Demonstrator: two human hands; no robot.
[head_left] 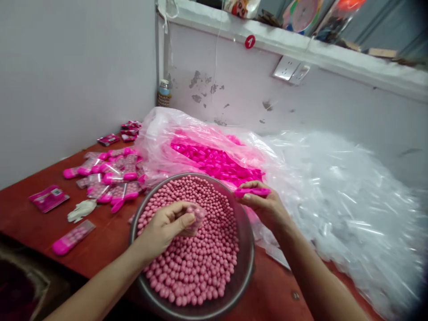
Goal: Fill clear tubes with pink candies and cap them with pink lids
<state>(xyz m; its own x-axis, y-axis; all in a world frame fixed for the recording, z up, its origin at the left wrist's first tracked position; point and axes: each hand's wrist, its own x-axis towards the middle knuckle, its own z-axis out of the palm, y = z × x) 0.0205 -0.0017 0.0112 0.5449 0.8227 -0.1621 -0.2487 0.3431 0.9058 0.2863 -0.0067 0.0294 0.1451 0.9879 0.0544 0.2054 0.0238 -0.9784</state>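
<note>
A metal bowl [245,249] full of small pink balls [200,258] stands on the red table in front of me. Over the balls, my left hand [163,227] is closed around a small clear packet with pink balls in it [197,216]. My right hand [264,205] hovers at the bowl's far right rim, pinching a bright pink plastic clip [252,192]. Just behind the bowl lies an open clear bag of the same pink clips [214,160].
Filled packets with pink clips [110,176] are piled at the left, one more [72,238] lying near the table's front edge. A white glove [82,210] and a pink sachet [48,197] lie beside them. A heap of clear plastic sleeves [344,200] covers the right side. Walls close off the back.
</note>
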